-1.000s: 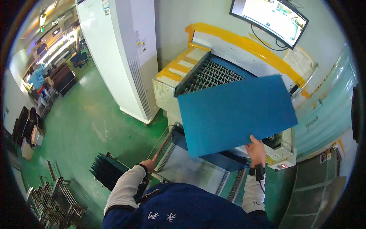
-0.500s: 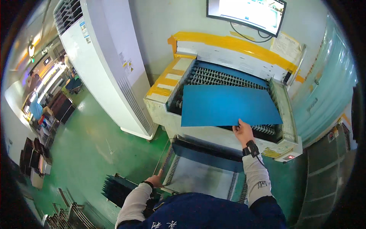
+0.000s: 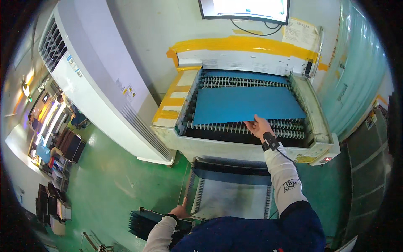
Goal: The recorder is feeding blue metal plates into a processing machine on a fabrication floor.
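My right hand (image 3: 258,127) pinches the near edge of a flat blue sheet (image 3: 249,103), thumb on top. The sheet lies over the rows of white roller wheels (image 3: 226,127) in the bed of a pale conveyor machine (image 3: 247,145), its near edge slightly short of the front rollers. Low on the left, my left hand (image 3: 181,211) grips the left side of a slotted rack (image 3: 198,196), one finger stretched along the rail; its other fingers are partly hidden. Dark blue sheets (image 3: 233,175) stand in the rack's far end.
More dark sheets (image 3: 147,224) stand in a holder at lower left. A tall white air conditioner (image 3: 107,90) stands left of the machine. A screen (image 3: 245,9) hangs above, clear plastic curtains (image 3: 354,75) hang at right. People work at a lit bench (image 3: 48,126) far left.
The blue sheet has moved away from me, deeper onto the rollers, and lies flatter; my right hand went with it. The front rollers show now. My left hand stays at the rack. The view has shifted.
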A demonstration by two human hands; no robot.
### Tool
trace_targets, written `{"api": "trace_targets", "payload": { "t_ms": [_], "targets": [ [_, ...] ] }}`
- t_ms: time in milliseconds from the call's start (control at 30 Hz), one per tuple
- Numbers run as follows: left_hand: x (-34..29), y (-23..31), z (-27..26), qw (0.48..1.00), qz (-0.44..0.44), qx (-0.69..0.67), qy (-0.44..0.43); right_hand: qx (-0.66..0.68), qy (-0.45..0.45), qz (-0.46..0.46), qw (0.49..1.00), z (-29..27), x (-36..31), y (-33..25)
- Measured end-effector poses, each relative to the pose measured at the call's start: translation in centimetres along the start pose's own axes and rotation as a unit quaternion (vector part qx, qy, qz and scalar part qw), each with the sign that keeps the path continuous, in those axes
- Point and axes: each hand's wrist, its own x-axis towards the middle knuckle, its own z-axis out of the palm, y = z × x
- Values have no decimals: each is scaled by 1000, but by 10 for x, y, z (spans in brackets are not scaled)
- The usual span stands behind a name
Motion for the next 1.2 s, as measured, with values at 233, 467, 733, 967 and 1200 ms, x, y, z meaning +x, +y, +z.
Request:
{"api": "trace_targets", "payload": {
  "t_ms": [233, 467, 733, 967, 1200],
  "targets": [
    [-11, 12, -3, 999, -21, 34, 9, -149, -102, 59, 982, 0, -11, -6],
    [-7, 13, -4, 1000, -11, 1, 17, -686, 12, -264, 678, 4, 1, -8],
    [-14, 15, -3, 999, -5, 12, 35, -784, 14, -363, 504, -4, -8, 10],
    [-19, 29, -8, 999, -17, 30, 26, -808, 26, -323, 493, 2, 6, -3],
    [5, -5, 11, 999, 15, 33, 35, -813, 20, -302, 498, 14, 8, -9]
  ]
}}
